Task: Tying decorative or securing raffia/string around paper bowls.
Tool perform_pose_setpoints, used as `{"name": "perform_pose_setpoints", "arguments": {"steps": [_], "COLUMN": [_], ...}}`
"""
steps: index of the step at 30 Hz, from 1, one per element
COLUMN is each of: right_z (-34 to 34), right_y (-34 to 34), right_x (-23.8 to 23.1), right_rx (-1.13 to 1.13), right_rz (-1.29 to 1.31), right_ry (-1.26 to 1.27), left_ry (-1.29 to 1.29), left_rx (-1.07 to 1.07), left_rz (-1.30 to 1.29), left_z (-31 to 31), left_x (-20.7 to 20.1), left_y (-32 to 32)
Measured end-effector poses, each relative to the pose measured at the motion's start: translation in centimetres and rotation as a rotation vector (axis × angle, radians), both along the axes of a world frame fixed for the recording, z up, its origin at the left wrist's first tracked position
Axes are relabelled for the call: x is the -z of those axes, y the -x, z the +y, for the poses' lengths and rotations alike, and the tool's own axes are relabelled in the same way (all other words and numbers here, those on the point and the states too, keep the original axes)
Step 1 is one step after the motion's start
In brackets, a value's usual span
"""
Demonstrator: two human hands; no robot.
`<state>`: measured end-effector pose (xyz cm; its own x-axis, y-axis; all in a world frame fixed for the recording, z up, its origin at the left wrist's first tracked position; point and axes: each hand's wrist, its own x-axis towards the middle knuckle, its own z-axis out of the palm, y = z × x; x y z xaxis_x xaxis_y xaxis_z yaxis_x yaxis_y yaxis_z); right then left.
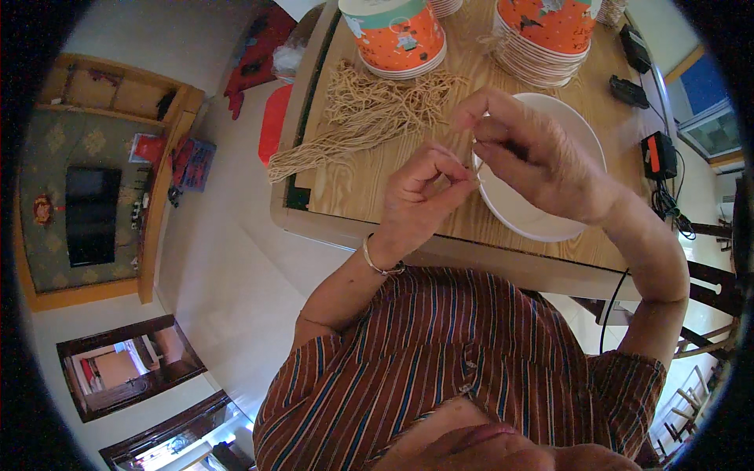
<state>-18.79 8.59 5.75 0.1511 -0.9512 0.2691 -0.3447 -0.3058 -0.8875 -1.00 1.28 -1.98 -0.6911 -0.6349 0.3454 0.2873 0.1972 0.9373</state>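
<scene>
Far left: dark TV (93, 216) on the wall, well apart from the work.

Table (345, 192), left end: beige cord bundle (369, 118) lying loose, strands roughly parallel toward the near corner, tangled and curly farther back. Just behind it, an orange-and-green paper tub stack (400, 43).

Left hand (424, 188): raised over the near table edge, thumb and index pinched together on a short, thin strand (480, 167). Strand is up in the air, between both hands, left of the white bowl's middle.

Right hand (542, 157): above the white bowl (518, 210), thumb and fingertips closed on the same strand, as far as I can tell; fingers hide most of it. The two sets of fingertips are nearly touching.

Behind the bowl: orange tub stack (543, 39), rims nested, wispy beige strands at its left side. Right edge: black power adapter (658, 155) with cables.

Progress, my read: one strand is in the fingers, being worked. Can't tell if it's knotted. Plenty of cord remains loose in the bundle, so most of it looks unworked. Nothing visible in the exposed part of the bowl.
</scene>
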Motion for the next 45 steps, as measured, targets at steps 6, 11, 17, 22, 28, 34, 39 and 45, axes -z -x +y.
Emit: {"name": "perform_pose_setpoints", "arguments": {"steps": [6,11,17,22,28,34,39,45], "right_z": [0.0,-0.1,-0.4,-0.4,-0.1,-0.4,-0.6,-0.2], "right_y": [-0.5,-0.9,-1.6,-1.5,-2.8,-3.1,-0.5,0.5], "right_x": [-1.5,-1.0,-0.8,-0.8,-1.3,-2.0,-3.5,-3.6], "right_rx": [-0.063,-0.084,-0.051,-0.071,-0.157,-0.188,-0.053,-0.026], "right_rz": [-0.155,-0.228,-0.162,-0.134,-0.189,-0.106,0.138,0.157], "right_ry": [-0.089,-0.116,-0.029,-0.034,-0.045,-0.053,0.044,0.057], "left_ry": [0.042,-0.057,-0.053,-0.135,-0.386,0.050,-0.399,0.430], "left_rx": [-0.001,0.006,-0.055,-0.030,-0.019,-0.066,0.214,-0.320], "left_rz": [-0.005,-0.038,0.050,0.093,0.029,-0.121,-0.465,-0.262], "left_z": [-0.2,0.2,1.1,1.2,1.8,1.4,0.4,-2.6], "left_x": [1.9,1.9,1.8,2.6,3.0,-0.1,1.5,-1.2], "left_y": [-0.5,-0.6,-0.7,-0.9,-1.5,-0.2,-1.8,-1.9]}}
